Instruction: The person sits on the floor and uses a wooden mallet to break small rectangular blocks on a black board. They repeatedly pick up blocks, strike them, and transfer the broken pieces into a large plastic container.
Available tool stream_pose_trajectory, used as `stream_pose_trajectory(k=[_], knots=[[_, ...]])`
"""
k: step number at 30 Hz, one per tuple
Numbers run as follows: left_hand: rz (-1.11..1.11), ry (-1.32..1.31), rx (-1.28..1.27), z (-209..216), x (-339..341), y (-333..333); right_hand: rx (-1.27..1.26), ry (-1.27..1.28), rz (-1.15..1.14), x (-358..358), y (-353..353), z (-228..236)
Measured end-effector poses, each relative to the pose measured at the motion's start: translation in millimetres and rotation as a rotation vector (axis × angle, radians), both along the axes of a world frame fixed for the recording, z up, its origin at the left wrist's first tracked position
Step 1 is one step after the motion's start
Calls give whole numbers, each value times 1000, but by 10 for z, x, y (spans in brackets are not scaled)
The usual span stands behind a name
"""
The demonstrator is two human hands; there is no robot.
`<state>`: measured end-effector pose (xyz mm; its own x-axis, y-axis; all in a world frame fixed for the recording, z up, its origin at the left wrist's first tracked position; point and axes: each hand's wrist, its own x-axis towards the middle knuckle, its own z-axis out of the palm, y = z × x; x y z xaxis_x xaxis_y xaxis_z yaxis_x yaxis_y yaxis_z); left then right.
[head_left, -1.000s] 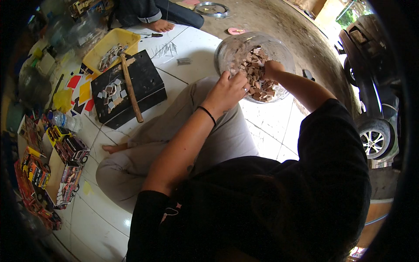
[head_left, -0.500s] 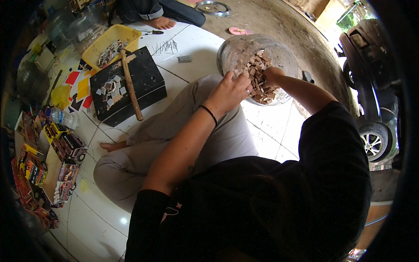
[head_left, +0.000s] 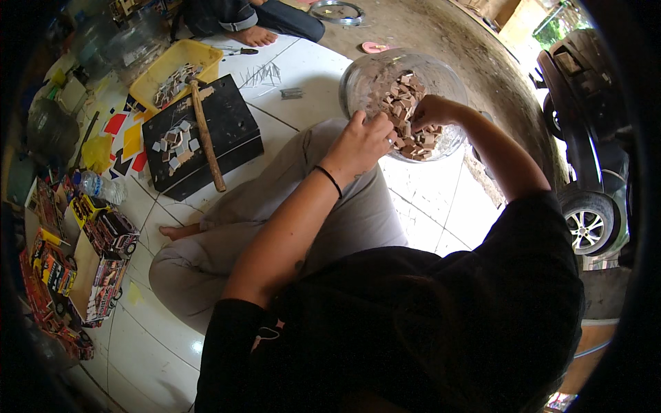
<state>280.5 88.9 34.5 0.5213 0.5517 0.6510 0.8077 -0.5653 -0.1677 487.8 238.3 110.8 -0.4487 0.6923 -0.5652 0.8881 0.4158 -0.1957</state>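
Observation:
A round, clear plastic tub point(head_left: 446, 72) sits on the floor just beyond my knee, with a heap of small brown wood pieces point(head_left: 406, 96) in it. My left hand point(head_left: 361, 143) is closed at the tub's near left rim, its fingers bent over the edge. Inside the tub, the fingers of my right hand point(head_left: 437, 112) are pinched together and point down at the heap. Whatever lies between those fingertips is too small to make out.
On my left, a hammer point(head_left: 205, 134) lies across a black box point(head_left: 234, 110) beside pale wood chips point(head_left: 177, 143). Behind stands a yellow basin point(head_left: 141, 86). Nails point(head_left: 260, 74), a water bottle point(head_left: 100, 186) and toy trucks point(head_left: 100, 275) are on the tiles. Another person's foot point(head_left: 258, 36) shows at the back.
My right hand has lifted a little out of the heap, its wrist now more bent and its elbow farther right. The tub has shifted slightly left. My left hand has barely moved.

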Motion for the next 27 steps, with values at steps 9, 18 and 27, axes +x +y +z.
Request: stream_pose_trajectory(k=[9,18,27], knots=[[-2,-99,1,114,-55,127,-371,1110,-520,174,-410,400],[102,-100,-132,405,-400,508,-619,1811,-601,-196,-216,416],[-8,-172,-167,686,40,1217,-887,2305,-568,-283,-209,353]])
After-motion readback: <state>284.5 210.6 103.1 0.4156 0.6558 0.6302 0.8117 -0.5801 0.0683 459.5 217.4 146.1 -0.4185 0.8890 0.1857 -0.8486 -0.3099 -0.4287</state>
